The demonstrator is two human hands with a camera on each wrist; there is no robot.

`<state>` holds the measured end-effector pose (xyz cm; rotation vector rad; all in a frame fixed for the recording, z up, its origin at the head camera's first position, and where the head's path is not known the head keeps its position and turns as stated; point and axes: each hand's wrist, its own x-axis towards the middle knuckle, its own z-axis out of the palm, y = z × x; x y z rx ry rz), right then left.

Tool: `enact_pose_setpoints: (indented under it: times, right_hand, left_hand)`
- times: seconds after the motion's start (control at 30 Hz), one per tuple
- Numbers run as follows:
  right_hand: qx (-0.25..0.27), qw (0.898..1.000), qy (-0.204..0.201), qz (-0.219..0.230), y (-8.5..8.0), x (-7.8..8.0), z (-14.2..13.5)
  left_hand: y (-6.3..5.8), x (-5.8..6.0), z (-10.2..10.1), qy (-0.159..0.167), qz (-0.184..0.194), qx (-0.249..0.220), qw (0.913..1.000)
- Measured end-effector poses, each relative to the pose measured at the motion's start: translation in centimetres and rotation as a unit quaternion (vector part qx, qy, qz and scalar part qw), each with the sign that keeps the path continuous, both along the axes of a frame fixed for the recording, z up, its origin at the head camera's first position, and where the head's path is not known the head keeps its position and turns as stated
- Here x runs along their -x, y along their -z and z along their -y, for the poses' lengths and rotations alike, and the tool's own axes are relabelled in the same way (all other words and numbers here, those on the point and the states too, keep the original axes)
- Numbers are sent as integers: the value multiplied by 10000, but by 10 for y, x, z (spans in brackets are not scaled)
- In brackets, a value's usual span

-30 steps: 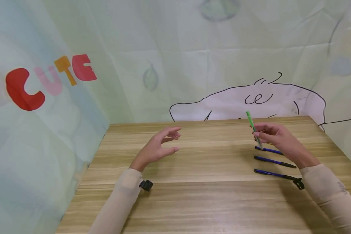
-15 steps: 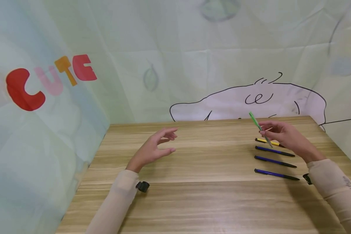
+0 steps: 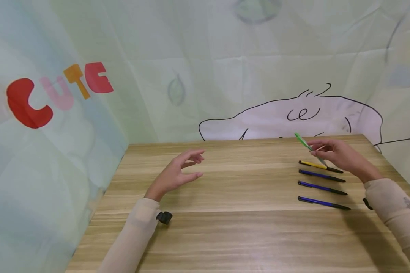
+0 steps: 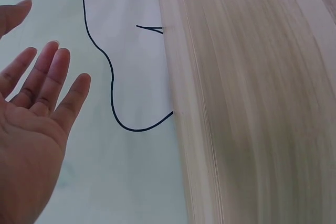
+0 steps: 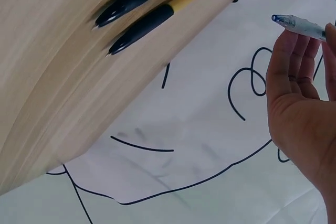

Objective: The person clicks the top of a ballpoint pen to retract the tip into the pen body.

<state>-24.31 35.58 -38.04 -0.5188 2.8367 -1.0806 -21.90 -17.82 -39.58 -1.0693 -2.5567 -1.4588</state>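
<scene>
My right hand point(image 3: 338, 153) pinches a green pen point(image 3: 302, 141) between thumb and fingers, above the far right of the table. In the right wrist view the pen's clear tip end point(image 5: 299, 25) sticks out past the fingers. Just below it on the table lies a yellow pen point(image 3: 314, 164) with a black grip end. Three blue pens point(image 3: 316, 175) lie in front of the yellow one, roughly parallel in a column. My left hand point(image 3: 177, 172) hovers over the left half of the table, fingers bent loosely and apart from the thumb, holding nothing.
The wood-grain table point(image 3: 225, 235) ends at the back and left against a printed cloth backdrop point(image 3: 150, 76) with cartoon lines and coloured letters. A small black camera point(image 3: 164, 217) sits at the left wrist.
My right hand has moved right and slightly back with the green pen, which tilts more now. The yellow pen has come into full view. My left hand has drifted slightly left.
</scene>
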Motion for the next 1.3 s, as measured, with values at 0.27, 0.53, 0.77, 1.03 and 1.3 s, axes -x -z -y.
enact_pose_setpoints:
  times: [0.27,0.53,0.77,1.03,1.3]
  right_hand:
    - [-274,9996,-37,-73,-2,8,-9]
    - [-381,9984,-162,-392,6,17,-21]
    - [-379,9955,-364,-788,12,21,-29]
    - [-788,9964,-158,-269,15,25,-34]
    - [-1074,9928,-190,-499,24,30,-41]
  left_hand:
    - [0,-1,4,-63,56,-46,10000]
    - [0,-2,6,-66,64,-59,9999]
    - [1,-2,9,-79,51,-17,10000]
    - [1,-4,11,-128,48,53,9999]
    - [1,-5,14,-198,61,115,9997]
